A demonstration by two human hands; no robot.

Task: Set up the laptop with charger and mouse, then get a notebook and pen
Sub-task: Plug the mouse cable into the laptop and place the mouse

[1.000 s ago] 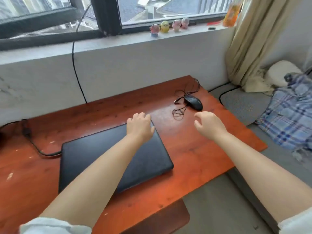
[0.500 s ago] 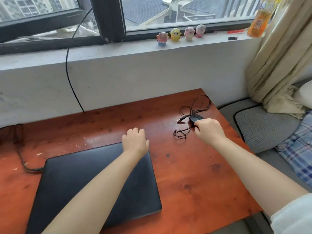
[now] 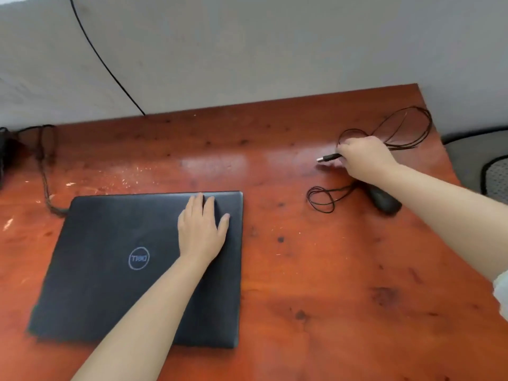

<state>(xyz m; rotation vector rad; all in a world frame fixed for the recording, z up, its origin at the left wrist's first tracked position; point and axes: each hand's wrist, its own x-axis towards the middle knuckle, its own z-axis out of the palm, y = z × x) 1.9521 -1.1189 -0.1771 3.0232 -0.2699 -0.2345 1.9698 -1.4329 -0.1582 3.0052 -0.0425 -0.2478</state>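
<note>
Matte black Dell laptop (image 3: pixel 115 265), lid shut, flat on glossy red-brown wood bench (image 3: pixel 316 270); left hand (image 3: pixel 202 229) flat on lid, released. Black mouse (image 3: pixel 383 200) further right. Right hand (image 3: pixel 365 156) pinching USB plug (image 3: pixel 327 158), thin cord (image 3: pixel 404 127) looped behind.

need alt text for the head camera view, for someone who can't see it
A person's right hand pinches the USB plug of a black wired mouse above a reddish-brown wooden desk. The left hand rests flat on a closed black laptop, with a black charger cable at its back left corner.
</note>
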